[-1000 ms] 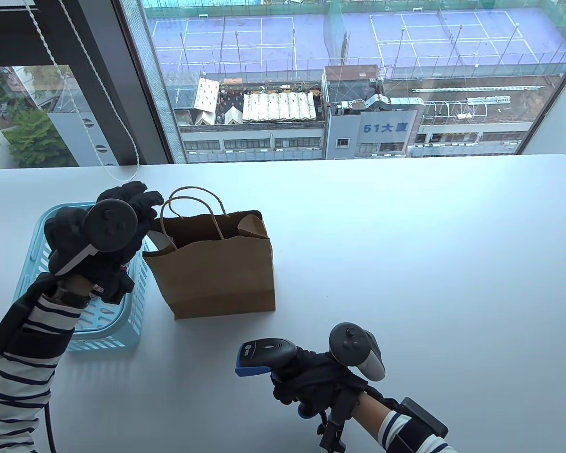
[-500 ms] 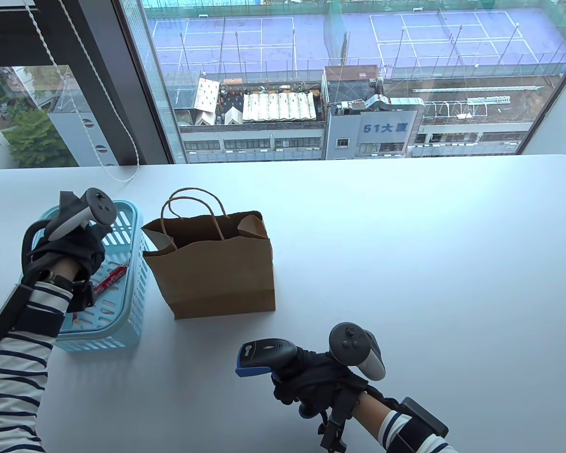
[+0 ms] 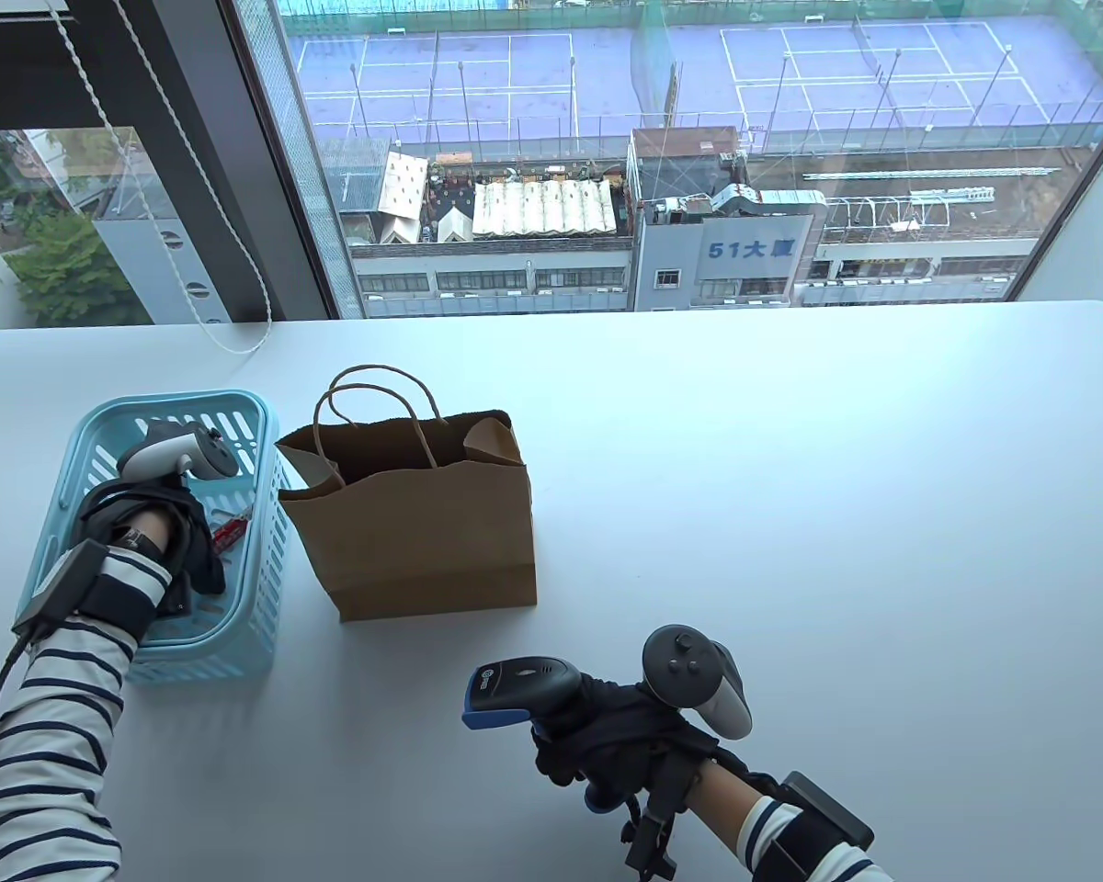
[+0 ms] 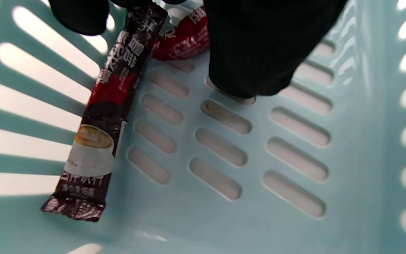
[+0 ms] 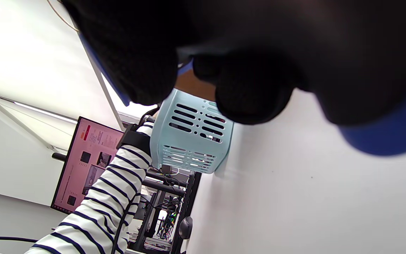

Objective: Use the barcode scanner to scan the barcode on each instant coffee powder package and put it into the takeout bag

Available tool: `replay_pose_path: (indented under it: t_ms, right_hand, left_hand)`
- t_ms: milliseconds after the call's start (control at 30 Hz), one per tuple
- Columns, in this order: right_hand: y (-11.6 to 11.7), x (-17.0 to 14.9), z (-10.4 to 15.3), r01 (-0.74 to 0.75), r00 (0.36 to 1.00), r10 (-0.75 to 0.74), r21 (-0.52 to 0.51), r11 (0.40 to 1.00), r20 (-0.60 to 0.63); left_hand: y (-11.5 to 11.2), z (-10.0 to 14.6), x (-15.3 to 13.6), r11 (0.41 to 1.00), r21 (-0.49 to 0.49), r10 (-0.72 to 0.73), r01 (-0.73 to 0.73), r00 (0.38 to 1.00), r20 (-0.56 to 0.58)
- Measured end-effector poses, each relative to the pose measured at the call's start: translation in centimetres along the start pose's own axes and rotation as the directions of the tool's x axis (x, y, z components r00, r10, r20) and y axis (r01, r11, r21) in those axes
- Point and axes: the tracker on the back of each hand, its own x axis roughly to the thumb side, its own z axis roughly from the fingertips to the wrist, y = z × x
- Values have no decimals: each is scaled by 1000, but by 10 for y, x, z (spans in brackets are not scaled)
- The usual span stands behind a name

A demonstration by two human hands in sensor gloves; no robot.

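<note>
My left hand (image 3: 193, 551) reaches down into the light blue basket (image 3: 262, 570). In the left wrist view its fingers (image 4: 259, 46) hang straight, and one tip touches the basket floor (image 4: 224, 211). A dark brown coffee stick (image 4: 99, 120) lies along the basket wall, its top end hidden under my fingers. A red coffee stick (image 4: 183, 40) lies behind it and also shows in the table view as the red stick (image 3: 232, 530). My right hand (image 3: 597, 735) grips the barcode scanner (image 3: 519, 689) near the front edge. The brown takeout bag (image 3: 423, 524) stands open beside the basket.
The white table (image 3: 790, 505) ends at a window along its far edge. A blind cord (image 3: 230, 344) hangs down to the table behind the basket. The bag's paper handles (image 3: 377, 395) stand up over its mouth. A monitor (image 5: 83, 162) shows off the table's left side.
My left hand has moved from the bag's mouth leftward over the basket and down into it. The right hand and scanner have stayed put.
</note>
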Motion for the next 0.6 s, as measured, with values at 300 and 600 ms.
replay_pose_path:
  t_ms: [300, 600]
  right_hand:
    - [0, 2, 0, -15, 1000, 15, 8, 1000, 12]
    - [0, 2, 0, -22, 1000, 22, 11, 1000, 19]
  left_hand:
    - [1, 2, 0, 999, -4, 36, -36, 999, 32]
    - [36, 80, -22, 956, 195, 168, -219, 955, 246]
